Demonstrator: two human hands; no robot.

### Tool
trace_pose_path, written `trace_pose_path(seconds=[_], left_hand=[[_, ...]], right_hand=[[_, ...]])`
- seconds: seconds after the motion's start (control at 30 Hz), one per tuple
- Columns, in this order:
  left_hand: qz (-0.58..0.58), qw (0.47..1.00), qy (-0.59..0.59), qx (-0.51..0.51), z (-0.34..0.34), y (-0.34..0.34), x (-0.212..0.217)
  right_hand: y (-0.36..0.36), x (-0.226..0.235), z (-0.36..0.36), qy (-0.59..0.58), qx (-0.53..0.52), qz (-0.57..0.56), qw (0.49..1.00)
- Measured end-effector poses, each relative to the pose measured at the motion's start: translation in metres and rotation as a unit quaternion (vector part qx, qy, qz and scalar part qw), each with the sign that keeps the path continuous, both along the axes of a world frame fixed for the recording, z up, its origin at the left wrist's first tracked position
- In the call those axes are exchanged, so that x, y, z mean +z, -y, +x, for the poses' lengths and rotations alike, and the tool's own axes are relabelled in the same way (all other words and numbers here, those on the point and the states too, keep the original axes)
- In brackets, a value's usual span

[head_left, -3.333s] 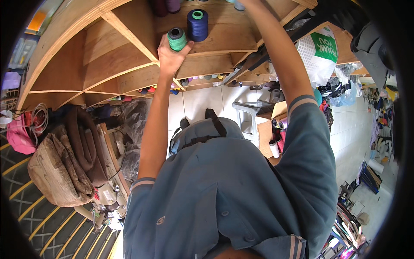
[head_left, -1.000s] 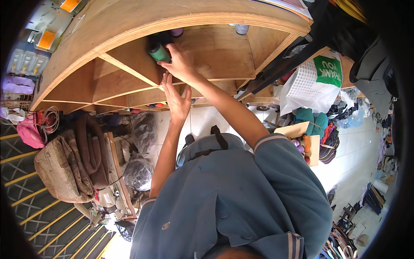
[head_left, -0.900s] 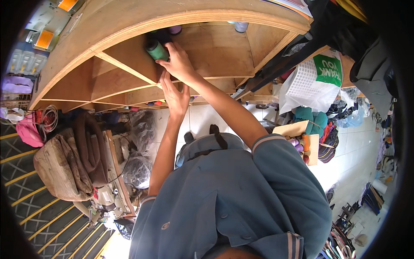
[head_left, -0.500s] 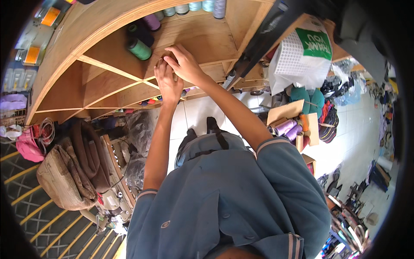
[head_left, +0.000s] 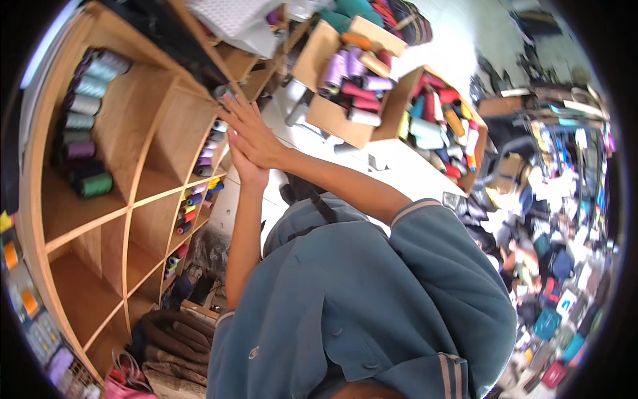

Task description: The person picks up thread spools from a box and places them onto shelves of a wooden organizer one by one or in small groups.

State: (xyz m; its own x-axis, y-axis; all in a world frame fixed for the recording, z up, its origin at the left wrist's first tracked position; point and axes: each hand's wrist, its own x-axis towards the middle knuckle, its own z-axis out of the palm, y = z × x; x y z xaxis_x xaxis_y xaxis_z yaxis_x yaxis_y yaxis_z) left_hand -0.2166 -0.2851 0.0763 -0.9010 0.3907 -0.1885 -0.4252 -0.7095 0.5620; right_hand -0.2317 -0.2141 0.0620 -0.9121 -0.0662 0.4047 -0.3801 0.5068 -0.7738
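My right hand (head_left: 258,138) lies flat across my left hand (head_left: 249,173), palm toward palm, with its fingers stretched out and slightly apart. Most of the left hand's fingers are hidden behind the right; the part that shows points upward and looks straight. No object can be seen in either hand. Both are in front of a wooden cubby shelf (head_left: 129,211). On its upper level stands a row of thread cones, among them a green thread cone (head_left: 97,184), a purple thread cone (head_left: 80,150) and a pale blue thread cone (head_left: 92,86).
Smaller thread spools (head_left: 189,216) fill lower cubbies. Beyond my right arm stand an open cardboard box (head_left: 319,123) of purple, pink and orange cones and another box (head_left: 392,110) of mixed cones. Brown folded fabric (head_left: 176,339) lies at lower left. Cluttered goods (head_left: 551,319) spread at right.
My view has swung to the right, so the shelf sits farther left and the boxes of thread come nearer the middle. My hands stay together, the right now flatter over the left.
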Motion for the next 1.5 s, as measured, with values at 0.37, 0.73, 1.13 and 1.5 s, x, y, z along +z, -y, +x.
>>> trace_pose_path(seconds=[0.37,0.73,1.13,1.5], left_hand=[[0.015,0.952,0.003,-0.307,0.078,-0.147,0.005],[-0.275,0.579,-0.740,-0.204,0.114,-0.307,-0.051],[-0.729,0.304,-0.597,-0.141,-0.013,-0.344,-0.115],[-0.756,0.468,-0.453,-0.066,0.011,-0.321,-0.119]], right_hand=[[-0.148,0.006,0.154,-0.008,-0.200,0.091,0.976],[-0.308,0.008,0.221,0.159,-0.145,-0.730,0.648],[-0.444,-0.031,0.256,0.329,-0.148,-0.550,0.753],[-0.435,-0.062,0.094,0.328,-0.089,-0.261,0.903]])
